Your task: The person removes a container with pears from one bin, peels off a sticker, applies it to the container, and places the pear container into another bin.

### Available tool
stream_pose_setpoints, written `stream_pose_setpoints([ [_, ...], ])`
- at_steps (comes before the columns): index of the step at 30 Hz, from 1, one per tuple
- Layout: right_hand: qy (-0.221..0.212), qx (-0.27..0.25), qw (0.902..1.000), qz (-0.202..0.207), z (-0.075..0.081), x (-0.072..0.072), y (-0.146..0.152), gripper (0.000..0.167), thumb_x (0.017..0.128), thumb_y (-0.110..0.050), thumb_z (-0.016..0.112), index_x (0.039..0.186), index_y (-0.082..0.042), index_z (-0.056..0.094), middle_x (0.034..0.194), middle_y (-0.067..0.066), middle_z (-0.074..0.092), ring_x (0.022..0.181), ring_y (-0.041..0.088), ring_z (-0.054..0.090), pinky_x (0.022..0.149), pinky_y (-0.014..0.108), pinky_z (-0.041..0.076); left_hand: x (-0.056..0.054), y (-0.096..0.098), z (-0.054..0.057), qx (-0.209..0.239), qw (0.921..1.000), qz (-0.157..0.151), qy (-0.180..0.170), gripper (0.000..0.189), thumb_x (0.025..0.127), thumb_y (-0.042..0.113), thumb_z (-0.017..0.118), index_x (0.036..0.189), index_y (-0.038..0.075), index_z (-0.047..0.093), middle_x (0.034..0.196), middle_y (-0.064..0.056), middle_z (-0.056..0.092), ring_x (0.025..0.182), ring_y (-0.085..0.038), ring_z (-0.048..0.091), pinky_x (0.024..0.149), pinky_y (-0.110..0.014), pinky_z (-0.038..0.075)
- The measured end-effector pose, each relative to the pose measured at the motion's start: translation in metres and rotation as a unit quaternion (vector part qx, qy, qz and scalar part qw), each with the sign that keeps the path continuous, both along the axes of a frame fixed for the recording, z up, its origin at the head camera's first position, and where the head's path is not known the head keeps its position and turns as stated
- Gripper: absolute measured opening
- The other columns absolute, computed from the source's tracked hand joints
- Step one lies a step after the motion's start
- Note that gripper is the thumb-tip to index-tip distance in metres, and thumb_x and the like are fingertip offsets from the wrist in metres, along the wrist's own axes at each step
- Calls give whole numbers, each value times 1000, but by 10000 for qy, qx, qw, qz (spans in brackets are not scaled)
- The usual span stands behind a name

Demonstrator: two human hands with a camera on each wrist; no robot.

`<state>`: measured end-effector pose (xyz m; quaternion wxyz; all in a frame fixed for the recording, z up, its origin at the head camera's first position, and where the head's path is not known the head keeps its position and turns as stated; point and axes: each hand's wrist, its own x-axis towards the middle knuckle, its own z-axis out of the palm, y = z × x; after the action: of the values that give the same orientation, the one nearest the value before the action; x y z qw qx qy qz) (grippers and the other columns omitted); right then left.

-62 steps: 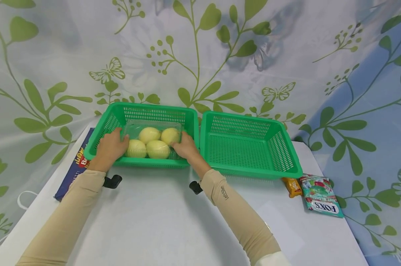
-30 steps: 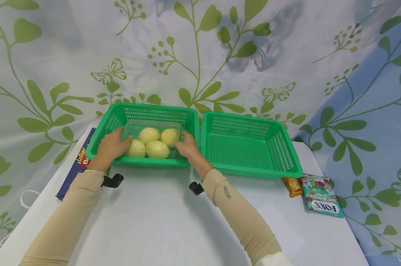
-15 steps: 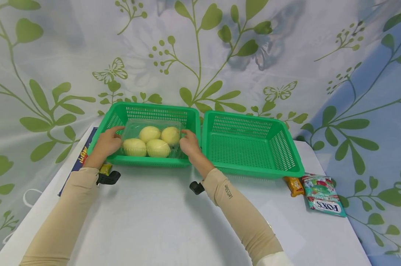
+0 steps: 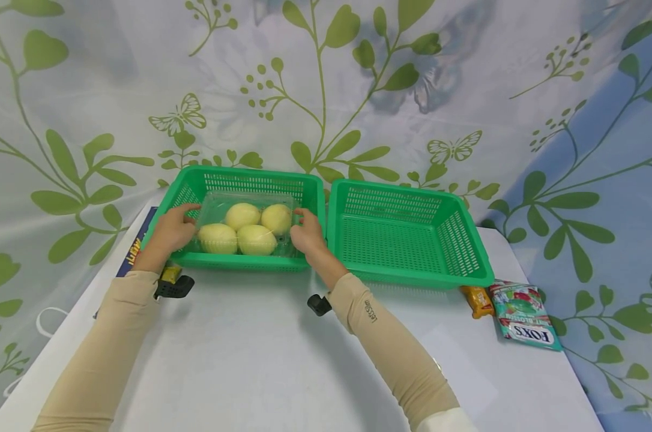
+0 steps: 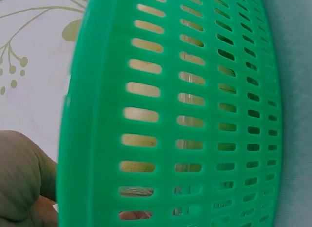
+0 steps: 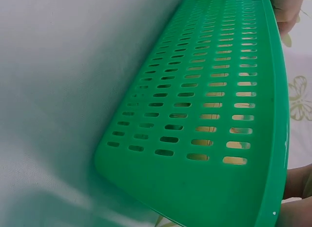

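In the head view, a clear plastic box (image 4: pixel 218 207) holding several pale yellow oval fruits (image 4: pixel 257 240) lies inside the left green basket (image 4: pixel 239 261). My left hand (image 4: pixel 170 231) reaches over the basket's left rim and grips the box by its left end, index finger stretched along it. Opposite, my right hand (image 4: pixel 307 233) grips the right end, index fingertip at the box's top edge. The left wrist view shows the slotted basket wall (image 5: pixel 165 110), with part of my left hand (image 5: pixel 19 175) beyond the rim. The fruits' pale colour shows through the slots.
A second green basket (image 4: pixel 412 277) stands directly to the right. Beside it lie an orange packet (image 4: pixel 477 301) and a FOX'S bag (image 4: pixel 523 315). A dark blue package (image 4: pixel 134 252) and a small yellow packet (image 4: pixel 171 274) sit at the left. A patterned curtain (image 4: pixel 358 78) hangs behind.
My left hand has shifted left, its thumb moving off the fruits to the box's end. My right hand has moved slightly right to the other end. The box stays in the left basket.
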<state>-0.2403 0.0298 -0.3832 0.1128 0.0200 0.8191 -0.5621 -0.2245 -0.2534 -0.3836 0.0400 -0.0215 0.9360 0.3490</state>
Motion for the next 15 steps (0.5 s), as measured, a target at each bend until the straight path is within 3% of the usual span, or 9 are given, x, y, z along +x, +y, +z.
stream_pose_setpoints([
  [3, 6, 4, 10000, -6, 1, 0, 0, 68, 89, 9, 36, 154, -11, 39, 154, 18, 41, 140, 35, 45, 72, 32, 38, 0, 0, 0, 27, 10000, 8, -26, 67, 88, -3, 39, 154, -2, 33, 135, -40, 52, 66, -22, 52, 56, -31, 39],
  [9, 37, -28, 10000, -61, 3, 1, 1, 68, 88, 10, 38, 152, -13, 42, 153, 18, 42, 136, 35, 48, 67, 28, 40, 1, -4, 3, 111, 9999, -34, -87, 65, 90, -3, 41, 155, -1, 32, 136, -39, 52, 92, -40, 60, 60, -29, 43],
  [15, 177, -103, 9996, -174, 2, 1, 2, 68, 87, 11, 40, 150, -15, 46, 150, 17, 47, 124, 33, 56, 60, 24, 39, 1, -7, 6, 158, 9996, 203, -146, 68, 88, -6, 44, 155, 1, 33, 134, -37, 54, 79, -26, 57, 57, -28, 44],
])
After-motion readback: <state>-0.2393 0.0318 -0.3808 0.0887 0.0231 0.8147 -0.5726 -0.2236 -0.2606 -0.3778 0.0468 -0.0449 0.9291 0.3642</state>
